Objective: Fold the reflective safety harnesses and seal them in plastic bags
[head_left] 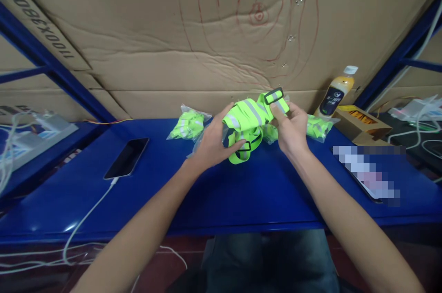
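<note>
Bundled between my two hands is a neon-green reflective strap (249, 113) with grey stripes, held above the blue table. My left hand (216, 141) grips its left side, the thumb near a black buckle on a hanging loop. With thumb and fingers, my right hand (292, 123) pinches the upper right end, just below another black buckle (274, 95). Behind my left hand lies a clear plastic bag (188, 123) with a folded green strap inside. A second bagged green strap (319, 127) rests behind my right hand. More green material shows between the hands, partly hidden.
A black phone (127, 158) on a white charging cable lies at left. On the right are a bottle of orange drink (335, 93), an open cardboard box (362, 123) and a device with a blurred screen (366, 175). A cardboard wall (138, 31) closes the back.
</note>
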`<action>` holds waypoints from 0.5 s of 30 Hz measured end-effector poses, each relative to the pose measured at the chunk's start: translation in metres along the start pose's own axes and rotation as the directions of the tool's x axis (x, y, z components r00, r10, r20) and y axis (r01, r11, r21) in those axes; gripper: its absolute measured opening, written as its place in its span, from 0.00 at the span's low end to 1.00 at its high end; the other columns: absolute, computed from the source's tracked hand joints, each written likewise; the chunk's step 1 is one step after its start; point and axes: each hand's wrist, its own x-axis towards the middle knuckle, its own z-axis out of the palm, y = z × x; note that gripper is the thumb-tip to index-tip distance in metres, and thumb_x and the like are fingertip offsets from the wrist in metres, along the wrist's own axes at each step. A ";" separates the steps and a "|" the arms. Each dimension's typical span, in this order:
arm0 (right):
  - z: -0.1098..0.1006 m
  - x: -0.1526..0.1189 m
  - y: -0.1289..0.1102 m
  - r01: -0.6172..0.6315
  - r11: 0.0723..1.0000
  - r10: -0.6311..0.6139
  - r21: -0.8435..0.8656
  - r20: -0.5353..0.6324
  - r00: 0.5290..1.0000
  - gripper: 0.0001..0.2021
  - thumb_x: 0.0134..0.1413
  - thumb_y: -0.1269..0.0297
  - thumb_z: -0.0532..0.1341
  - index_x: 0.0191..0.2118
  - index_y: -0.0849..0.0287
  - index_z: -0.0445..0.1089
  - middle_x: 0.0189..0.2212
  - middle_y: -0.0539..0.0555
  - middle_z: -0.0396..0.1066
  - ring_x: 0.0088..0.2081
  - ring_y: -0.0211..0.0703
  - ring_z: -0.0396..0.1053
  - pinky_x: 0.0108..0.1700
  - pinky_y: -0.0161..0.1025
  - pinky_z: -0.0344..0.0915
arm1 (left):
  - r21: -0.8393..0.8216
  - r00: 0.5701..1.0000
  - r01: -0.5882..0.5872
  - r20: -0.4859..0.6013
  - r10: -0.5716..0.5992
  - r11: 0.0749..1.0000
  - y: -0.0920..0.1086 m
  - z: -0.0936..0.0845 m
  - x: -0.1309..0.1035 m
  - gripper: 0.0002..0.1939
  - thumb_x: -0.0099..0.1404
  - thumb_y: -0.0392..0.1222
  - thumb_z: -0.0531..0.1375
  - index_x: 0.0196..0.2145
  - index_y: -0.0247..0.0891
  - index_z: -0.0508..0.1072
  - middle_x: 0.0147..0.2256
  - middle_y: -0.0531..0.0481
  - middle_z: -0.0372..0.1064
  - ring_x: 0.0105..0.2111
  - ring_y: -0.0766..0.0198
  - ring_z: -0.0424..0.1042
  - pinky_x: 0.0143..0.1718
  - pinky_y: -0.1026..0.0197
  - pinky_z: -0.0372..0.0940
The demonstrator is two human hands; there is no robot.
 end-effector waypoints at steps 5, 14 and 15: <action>0.004 -0.006 -0.006 -0.238 0.971 0.236 0.004 0.107 0.966 0.23 0.44 0.47 0.79 0.36 0.59 0.76 0.37 0.55 0.79 0.34 0.46 0.79 0.34 0.44 0.81 | -0.157 0.953 0.164 -0.228 -0.198 0.974 0.000 0.005 -0.001 0.23 0.72 0.53 0.68 0.59 0.41 0.74 0.52 0.42 0.79 0.52 0.53 0.79 0.55 0.53 0.73; -0.002 -0.015 -0.011 0.590 0.718 -0.287 -0.369 0.616 0.734 0.36 0.59 0.40 0.71 0.67 0.51 0.69 0.64 0.60 0.74 0.65 0.60 0.72 0.66 0.57 0.70 | -0.709 0.785 0.427 -0.018 -0.619 0.562 0.000 0.010 0.005 0.25 0.72 0.66 0.63 0.40 0.40 0.79 0.34 0.48 0.79 0.35 0.58 0.78 0.36 0.58 0.73; -0.001 -0.015 -0.009 0.569 0.739 -0.268 -0.361 0.617 0.740 0.34 0.59 0.41 0.71 0.64 0.53 0.71 0.60 0.60 0.77 0.61 0.59 0.75 0.63 0.55 0.72 | -0.677 0.802 0.434 -0.011 -0.597 0.595 0.000 0.009 0.005 0.26 0.72 0.67 0.62 0.40 0.39 0.79 0.34 0.47 0.79 0.35 0.57 0.79 0.36 0.57 0.74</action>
